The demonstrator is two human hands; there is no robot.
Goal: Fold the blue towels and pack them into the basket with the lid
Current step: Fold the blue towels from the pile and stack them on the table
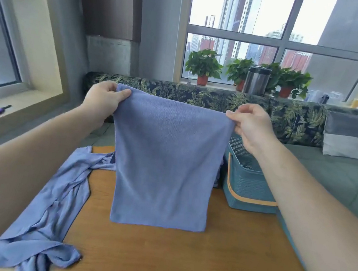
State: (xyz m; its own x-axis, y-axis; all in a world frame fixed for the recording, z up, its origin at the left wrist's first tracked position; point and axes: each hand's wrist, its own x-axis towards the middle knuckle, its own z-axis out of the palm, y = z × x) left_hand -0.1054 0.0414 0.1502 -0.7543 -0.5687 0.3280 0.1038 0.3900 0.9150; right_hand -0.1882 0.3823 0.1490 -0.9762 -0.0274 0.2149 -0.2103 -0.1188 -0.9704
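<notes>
both forearms are stretched forward and slightly raised, with the hands held level and well apart. the left hand (104,100) is seen at 10 o'clock from the view's centre, its thumb and curled fingers pinching the upper left corner of a blue towel (165,161). the right hand (250,127), at 2 o'clock, is clamped by thumb and fingers on the upper right corner. the towel is hung flat between them, facing the camera, its long axis run from 12 to 6 o'clock. its lower hem is brought down to the wooden surface (179,260); contact cannot be told. a second blue towel (50,209) is left crumpled at 8 o'clock, draped over the surface's left edge. a teal basket (248,190) is placed at 3 o'clock, just beside the hung towel.
</notes>
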